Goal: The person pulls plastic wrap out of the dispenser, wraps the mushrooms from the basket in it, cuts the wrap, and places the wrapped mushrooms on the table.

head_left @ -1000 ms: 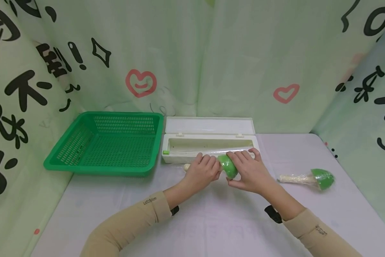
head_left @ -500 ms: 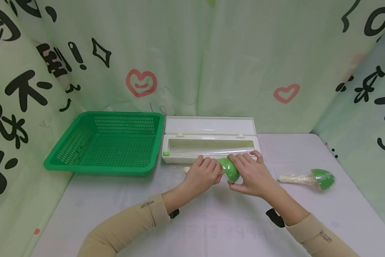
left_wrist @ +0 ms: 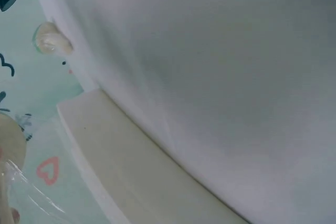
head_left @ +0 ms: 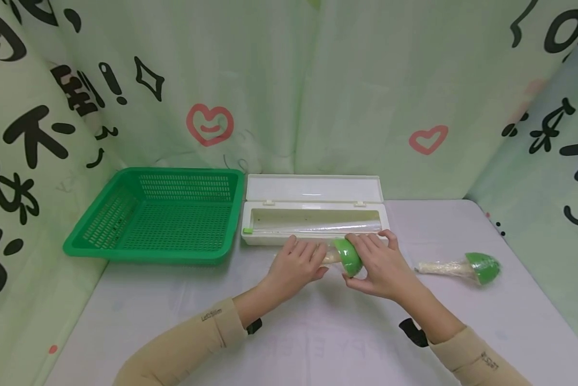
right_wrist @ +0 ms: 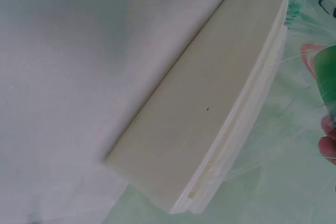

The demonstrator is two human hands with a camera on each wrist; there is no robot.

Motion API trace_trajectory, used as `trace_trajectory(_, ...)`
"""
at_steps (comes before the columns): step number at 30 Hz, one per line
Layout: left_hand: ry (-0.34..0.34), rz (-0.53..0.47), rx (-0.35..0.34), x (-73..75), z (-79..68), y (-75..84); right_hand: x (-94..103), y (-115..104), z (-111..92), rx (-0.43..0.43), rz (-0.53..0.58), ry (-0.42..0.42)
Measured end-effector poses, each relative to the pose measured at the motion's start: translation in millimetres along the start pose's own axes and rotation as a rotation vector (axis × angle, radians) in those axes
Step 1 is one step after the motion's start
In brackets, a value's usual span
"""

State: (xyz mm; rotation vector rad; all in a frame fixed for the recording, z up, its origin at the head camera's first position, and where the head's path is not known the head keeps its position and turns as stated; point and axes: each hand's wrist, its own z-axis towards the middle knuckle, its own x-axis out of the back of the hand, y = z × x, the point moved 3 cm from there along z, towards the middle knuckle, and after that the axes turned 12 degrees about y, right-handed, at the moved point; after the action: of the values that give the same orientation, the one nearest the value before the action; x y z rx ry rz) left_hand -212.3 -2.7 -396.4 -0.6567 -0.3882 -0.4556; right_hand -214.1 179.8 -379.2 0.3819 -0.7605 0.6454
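Note:
A mushroom-shaped piece with a green cap and pale stem (head_left: 348, 257) is held just in front of the cling film dispenser (head_left: 264, 238). My left hand (head_left: 294, 272) grips its stem, covering most of it. The right hand (head_left: 381, 269) holds the cap from the right, thumb below and fingers over the top. Clear cling film (right_wrist: 247, 156) stretches near the dispenser in the right wrist view, where the green cap (right_wrist: 328, 74) shows at the edge. The dispenser's lid (head_left: 313, 187) stands raised, and a film roll (head_left: 351, 226) lies inside.
A second green-capped mushroom shape (head_left: 483, 268), wrapped in film, lies on the table at the right. A green plastic basket (head_left: 149, 256) stands left of the dispenser. Printed curtains (head_left: 356, 107) enclose the back and sides of the white-covered table (head_left: 313, 343).
My left hand has slid a little left along the stem, so more of it shows beside the cap. The right hand and the cap have shifted slightly right and down.

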Motion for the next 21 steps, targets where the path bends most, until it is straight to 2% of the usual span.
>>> trace_trajectory(5,0.122,0.133,-0.009,0.7,-20.4,-6.8,-0.4,1,-3,-0.041,0.027,0.025)
trace_trajectory(10,0.19,0.207,-0.033,-7.7,-35.8,-16.8,-0.2,1,-5,-0.061,0.04,0.046)
trace_trajectory(16,0.208,0.175,-0.047,-10.0,-38.4,-30.4,0.7,0,-7,-0.068,0.04,0.04)
trace_trajectory(21,0.146,0.129,-0.062,-1.9,-32.3,-36.6,5.1,0,-3,-0.066,0.037,0.029)
